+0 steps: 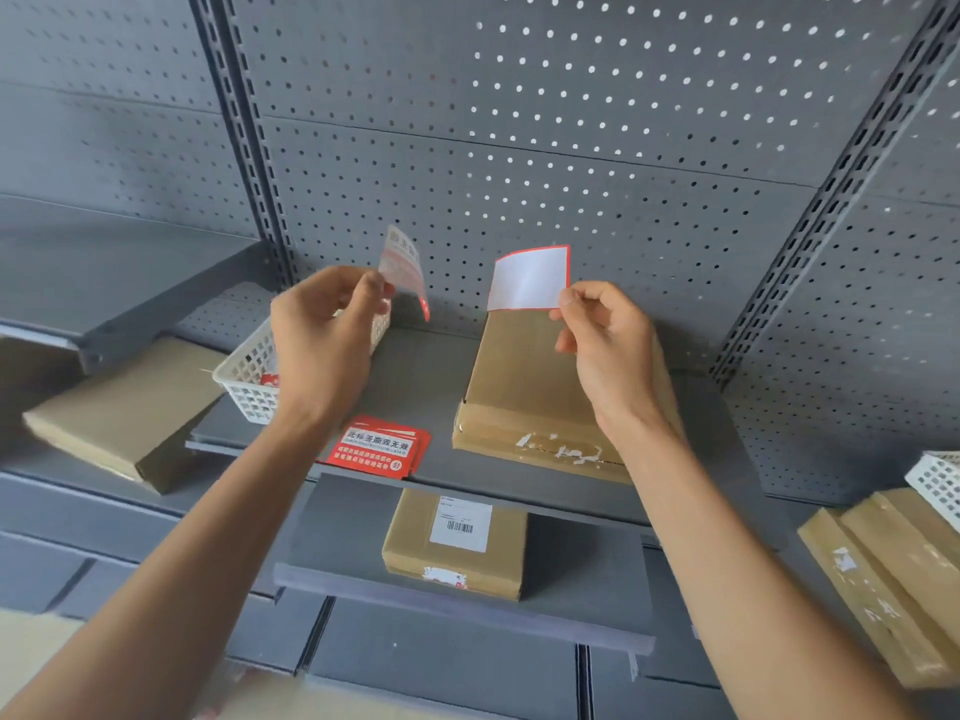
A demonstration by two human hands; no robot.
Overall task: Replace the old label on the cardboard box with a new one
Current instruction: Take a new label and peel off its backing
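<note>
A flat cardboard box (524, 392) lies on the grey shelf (415, 387), with torn white label scraps on its near side. My left hand (322, 340) pinches a red-and-white label sticker (402, 267) up in the air, left of the box. My right hand (608, 345) holds a white sheet with a red edge (530, 278), blank side toward me, above the box's far end. The two pieces are apart. A small stack of red labels (379, 446) rests on the shelf's front edge, left of the box.
A white plastic basket (249, 376) sits behind my left hand. Another box with a barcode label (457, 543) lies on the lower shelf. More cardboard boxes lie at the left (124, 413) and right (893, 574). A grey pegboard wall (519, 148) backs the shelves.
</note>
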